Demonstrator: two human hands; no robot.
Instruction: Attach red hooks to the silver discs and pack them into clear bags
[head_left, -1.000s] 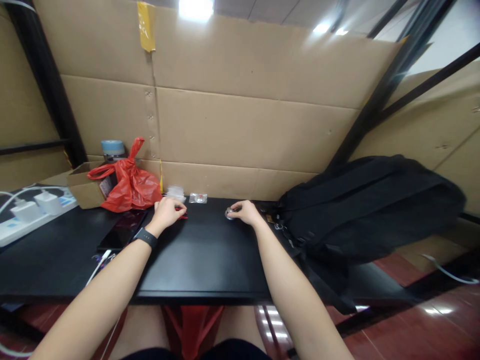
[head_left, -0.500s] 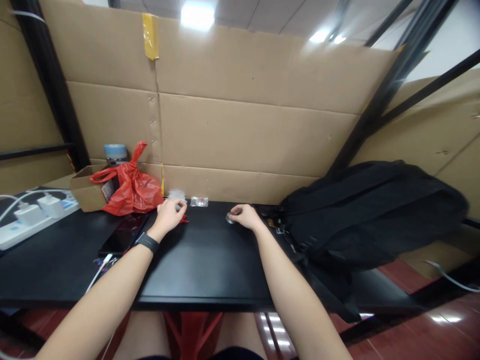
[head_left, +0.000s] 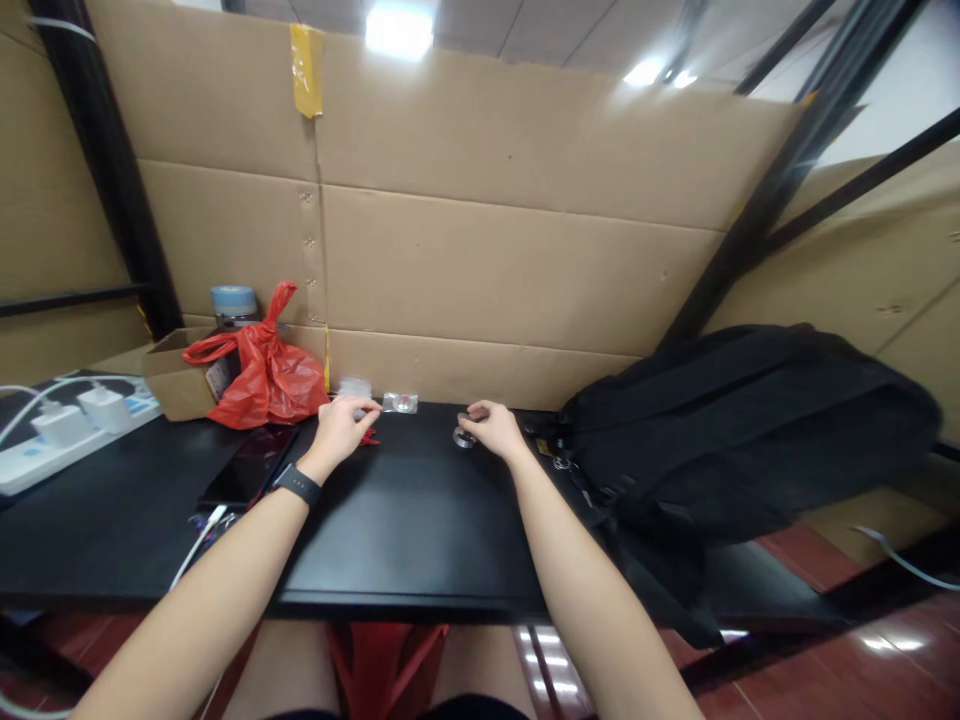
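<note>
My right hand [head_left: 495,428] pinches the edge of a small, shiny, ring-like piece [head_left: 464,437] at the far middle of the black table. Whether it is metal or clear plastic, I cannot tell. My left hand [head_left: 346,425], with a dark band on the wrist, is above the table to the left. Its fingers reach rightward, with finger and thumb a little apart and nothing visible between them. Just below its fingertips lies a small red thing [head_left: 370,438], partly covered by the hand. Behind are a small clear packet [head_left: 400,403] and some pale clear plastic [head_left: 354,386].
A red plastic bag [head_left: 274,380], a cardboard box [head_left: 176,385] and a dark phone [head_left: 251,467] are on the left, beside a white power strip [head_left: 75,440]. A black backpack [head_left: 750,430] fills the right side. Cardboard [head_left: 487,270] walls the back.
My left fingers have straightened from a curled pinch and reach farther right. My right hand has shifted slightly up, showing more of the ring-like piece. The view has shifted a little.
</note>
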